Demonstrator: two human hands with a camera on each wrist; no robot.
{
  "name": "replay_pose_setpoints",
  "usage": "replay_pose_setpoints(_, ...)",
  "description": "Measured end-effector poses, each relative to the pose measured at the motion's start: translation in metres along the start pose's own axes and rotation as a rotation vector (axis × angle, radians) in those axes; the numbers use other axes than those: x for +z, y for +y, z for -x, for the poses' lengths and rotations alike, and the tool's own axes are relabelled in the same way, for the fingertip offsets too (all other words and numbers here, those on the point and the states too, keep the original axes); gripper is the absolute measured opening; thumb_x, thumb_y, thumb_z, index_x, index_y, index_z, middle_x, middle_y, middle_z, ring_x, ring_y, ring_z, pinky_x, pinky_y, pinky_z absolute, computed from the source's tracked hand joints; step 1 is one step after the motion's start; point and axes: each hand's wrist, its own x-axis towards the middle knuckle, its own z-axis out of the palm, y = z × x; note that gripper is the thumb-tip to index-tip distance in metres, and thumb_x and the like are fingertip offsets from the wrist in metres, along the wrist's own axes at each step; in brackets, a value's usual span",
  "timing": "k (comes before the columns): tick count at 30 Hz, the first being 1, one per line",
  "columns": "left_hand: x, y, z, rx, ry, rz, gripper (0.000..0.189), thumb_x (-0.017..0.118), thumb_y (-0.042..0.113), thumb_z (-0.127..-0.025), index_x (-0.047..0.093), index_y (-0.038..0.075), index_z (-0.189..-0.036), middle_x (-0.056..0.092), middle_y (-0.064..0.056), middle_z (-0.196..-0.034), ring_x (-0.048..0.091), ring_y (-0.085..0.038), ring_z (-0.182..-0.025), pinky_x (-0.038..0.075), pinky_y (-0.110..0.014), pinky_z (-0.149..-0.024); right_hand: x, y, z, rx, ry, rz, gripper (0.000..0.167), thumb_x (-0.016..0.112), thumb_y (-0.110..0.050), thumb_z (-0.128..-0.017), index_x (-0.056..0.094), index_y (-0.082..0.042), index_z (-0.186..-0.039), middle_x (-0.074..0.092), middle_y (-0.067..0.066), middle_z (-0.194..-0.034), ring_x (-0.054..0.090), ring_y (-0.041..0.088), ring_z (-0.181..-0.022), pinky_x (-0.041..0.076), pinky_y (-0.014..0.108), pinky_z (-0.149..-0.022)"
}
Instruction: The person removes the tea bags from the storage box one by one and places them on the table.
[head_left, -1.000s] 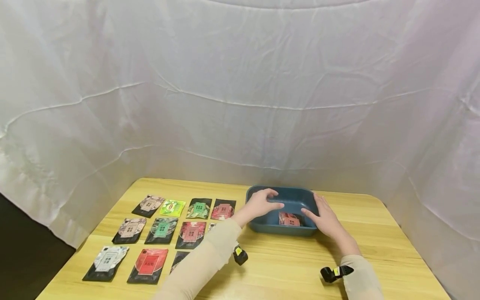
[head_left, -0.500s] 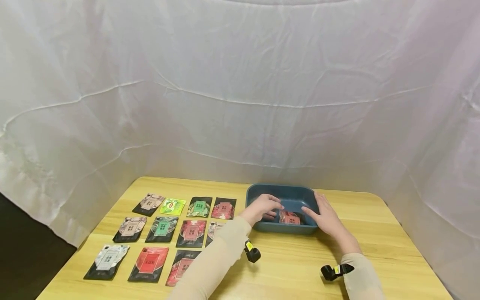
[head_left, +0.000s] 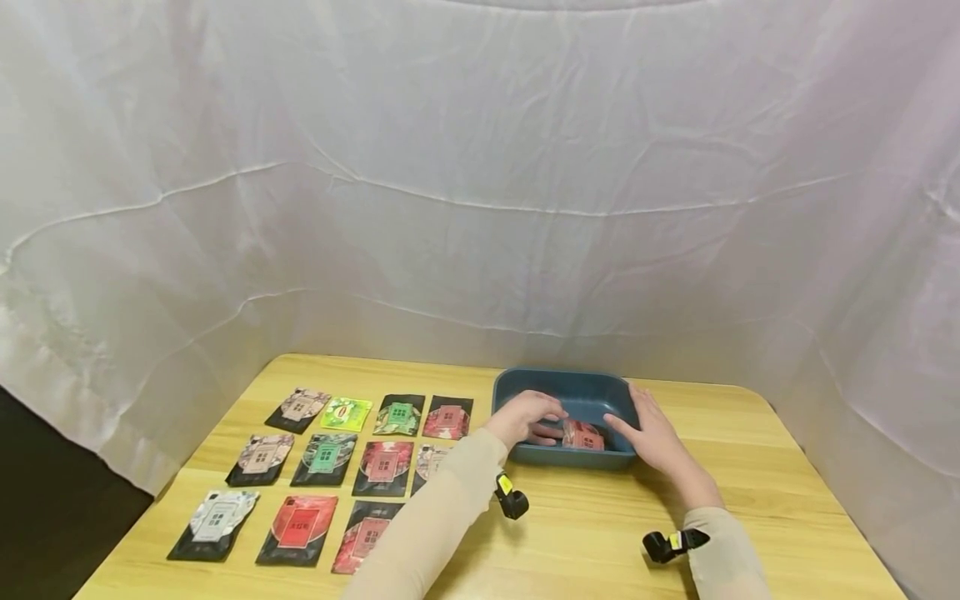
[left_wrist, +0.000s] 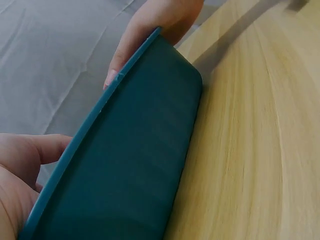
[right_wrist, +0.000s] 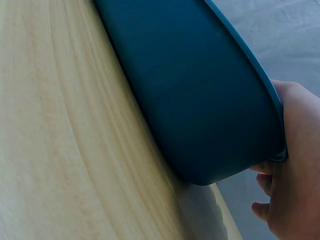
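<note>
A dark blue plastic bin (head_left: 570, 457) stands at the back of the wooden table, right of the middle. Inside it, by the near wall, lies a red tea sachet (head_left: 583, 436) in its wrapper. My left hand (head_left: 525, 417) reaches over the bin's left side, fingers extended beside the sachet's left edge. In the left wrist view, the bin's outer wall (left_wrist: 125, 135) hides most of that hand's work. My right hand (head_left: 654, 429) holds the bin's right wall, thumb over the rim and fingers along the outside; the right wrist view shows the hand (right_wrist: 300, 160) at the rim's corner.
Several tea sachets lie in rows on the table's left, among them a yellow-green one (head_left: 346, 414), a red one (head_left: 297, 530) and a white one (head_left: 215, 524). My left sleeve (head_left: 431, 525) partly covers a pale sachet (head_left: 427, 461). A white curtain (head_left: 480, 208) surrounds the table (head_left: 600, 542).
My left hand has lowered into the bin from above it and moved slightly right. The sachet in the bin has shifted a little right. My right hand has stayed on the bin's wall.
</note>
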Motion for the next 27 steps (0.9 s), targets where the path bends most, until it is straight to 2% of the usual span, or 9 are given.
replay_pose_setpoints(5, 0.007, 0.001, -0.004, -0.034, 0.007, 0.087, 0.050, 0.067, 0.004, -0.087, 0.051, 0.000, -0.134, 0.062, -0.020, -0.112, 0.070, -0.031, -0.090, 0.060, -0.041, -0.077, 0.000, 0.000, 0.000, -0.005, 0.004, -0.003, 0.092, 0.050, -0.055, -0.096, 0.009, 0.004, -0.154, 0.011, 0.031, -0.159, 0.004, 0.049, -0.147, 0.010, 0.068, -0.115)
replay_pose_setpoints(12, 0.016, 0.000, -0.011, -0.056, -0.005, 0.071, 0.052, 0.065, -0.002, -0.086, 0.051, 0.001, -0.136, 0.063, -0.008, -0.081, 0.062, -0.016, -0.068, 0.052, -0.024, -0.056, 0.000, -0.001, -0.001, -0.004, 0.003, -0.003, 0.093, 0.051, -0.055, -0.095, 0.010, 0.005, -0.154, 0.011, 0.031, -0.159, 0.004, 0.050, -0.147, 0.010, 0.068, -0.115)
replay_pose_setpoints(27, 0.023, -0.003, -0.012, -0.016, 0.017, -0.010, 0.041, 0.067, 0.000, -0.087, 0.060, 0.001, -0.127, 0.063, -0.002, -0.072, 0.058, -0.009, -0.057, 0.048, -0.020, -0.050, 0.001, 0.002, -0.002, -0.005, 0.010, -0.003, 0.091, 0.051, -0.053, -0.096, 0.011, 0.005, -0.154, 0.012, 0.032, -0.158, 0.005, 0.050, -0.146, 0.010, 0.068, -0.115)
